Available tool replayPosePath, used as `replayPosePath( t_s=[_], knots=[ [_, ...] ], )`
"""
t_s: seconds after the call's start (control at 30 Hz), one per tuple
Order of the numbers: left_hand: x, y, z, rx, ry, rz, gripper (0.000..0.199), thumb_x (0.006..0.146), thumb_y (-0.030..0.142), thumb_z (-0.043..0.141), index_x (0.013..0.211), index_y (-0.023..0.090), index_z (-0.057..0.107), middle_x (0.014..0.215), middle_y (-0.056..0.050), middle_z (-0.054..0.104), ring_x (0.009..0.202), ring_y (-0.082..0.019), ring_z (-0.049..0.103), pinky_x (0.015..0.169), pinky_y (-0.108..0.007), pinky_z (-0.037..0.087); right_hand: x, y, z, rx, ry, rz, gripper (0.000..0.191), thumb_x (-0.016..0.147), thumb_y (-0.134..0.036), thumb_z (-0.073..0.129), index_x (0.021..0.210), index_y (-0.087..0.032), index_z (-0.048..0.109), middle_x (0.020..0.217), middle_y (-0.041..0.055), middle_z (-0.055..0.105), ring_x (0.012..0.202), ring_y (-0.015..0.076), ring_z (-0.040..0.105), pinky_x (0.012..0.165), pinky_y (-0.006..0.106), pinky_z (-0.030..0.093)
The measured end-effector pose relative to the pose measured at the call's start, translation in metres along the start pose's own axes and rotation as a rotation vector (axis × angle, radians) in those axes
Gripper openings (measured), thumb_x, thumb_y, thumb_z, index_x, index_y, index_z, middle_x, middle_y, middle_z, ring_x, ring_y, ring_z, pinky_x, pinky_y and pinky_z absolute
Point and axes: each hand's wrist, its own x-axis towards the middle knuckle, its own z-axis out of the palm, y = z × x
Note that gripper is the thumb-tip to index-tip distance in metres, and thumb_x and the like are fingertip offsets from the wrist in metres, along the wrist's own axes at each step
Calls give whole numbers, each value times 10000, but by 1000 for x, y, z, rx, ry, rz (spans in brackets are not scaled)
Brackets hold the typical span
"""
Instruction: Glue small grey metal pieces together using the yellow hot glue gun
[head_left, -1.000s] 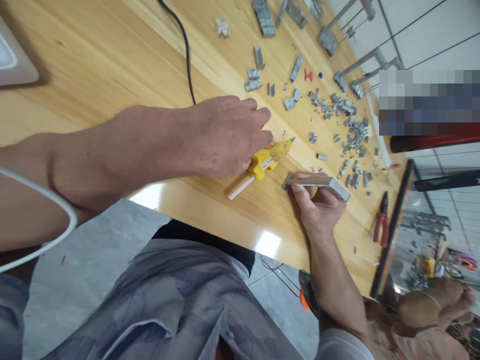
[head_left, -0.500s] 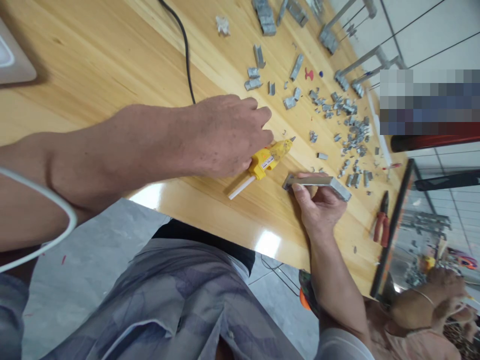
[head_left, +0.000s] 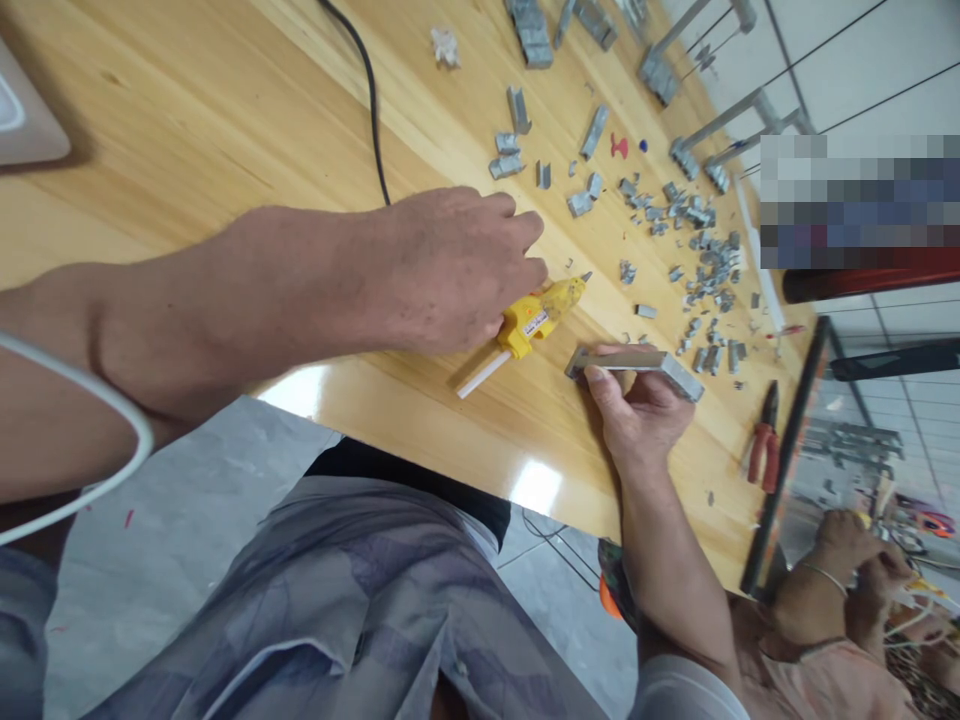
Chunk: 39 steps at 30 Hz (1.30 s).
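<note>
Head view: the left hand (head_left: pixel 457 270) is curled, back upward, round a yellow glue gun (head_left: pixel 556 302), its fingers bent with little gap left between them and the palm. The handle is hidden beneath the hand. The rest of the gun sticks out past the knuckles on the near right side, its nozzle pointing to the far right. A white glue stick (head_left: pixel 484 374) pokes from the back of the gun toward the near left, clear of the fingers. Whether the gun rests on the table (head_left: pixel 225 100) cannot be told.

To the right, apart from the nozzle, the right hand (head_left: pixel 645 415) pinches a grey metal bracket (head_left: pixel 628 361). Its thumb presses the near side and the other fingers fold behind, closed as far as the metal allows. The long bar of the bracket lies across the top of the grip, with one end jutting out left of the thumb and a thicker end reaching past the fingers on the right.

Beyond both hands, small metal scraps (head_left: pixel 712 265) lie thickly on the far right, with larger metal blocks (head_left: pixel 529 35) farther off. A red plastic piece (head_left: pixel 619 147) sits among the looser bits. Red-handled pliers (head_left: pixel 763 455) lie right of the bracket, near the table's right edge. A black cable (head_left: pixel 371 110) runs from the far side to behind the left hand. At the near right, a co-worker's hand (head_left: pixel 847 545) shows beyond the table.
</note>
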Motion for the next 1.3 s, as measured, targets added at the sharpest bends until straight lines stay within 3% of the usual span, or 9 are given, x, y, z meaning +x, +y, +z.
replayPosePath(
  t_s=[0.2,0.43,0.93,1.3],
  knots=[
    [0,1,-1,7,0,-3,323,1056,340,588,1276,144,724,1215,-126,669,1165,-353,667,945,-431,543,0,-2,0,-3,1,28,38,923,-280,822,956,-279,841,991,21,843,898,218,785,856,404,638],
    [1,0,0,23,-16,-7,330,1068,400,583,1273,171,702,1199,-125,640,1190,-389,674,982,-493,576,1,-3,0,37,2,-7,118,915,-199,825,988,-288,847,1001,8,841,899,193,775,851,363,617],
    [0,2,-4,-3,-18,-9,320,1056,354,581,1278,167,716,1210,-149,667,1185,-397,682,940,-483,555,1,-4,0,-29,-2,19,49,934,-326,817,937,-279,833,974,31,844,877,233,784,832,426,637],
    [0,2,-3,9,-30,-12,321,1069,372,579,1273,159,706,1217,-148,665,1198,-393,678,953,-481,555,2,-4,2,10,12,4,35,917,-289,830,951,-285,838,960,20,844,865,220,783,821,404,634]
  ],
)
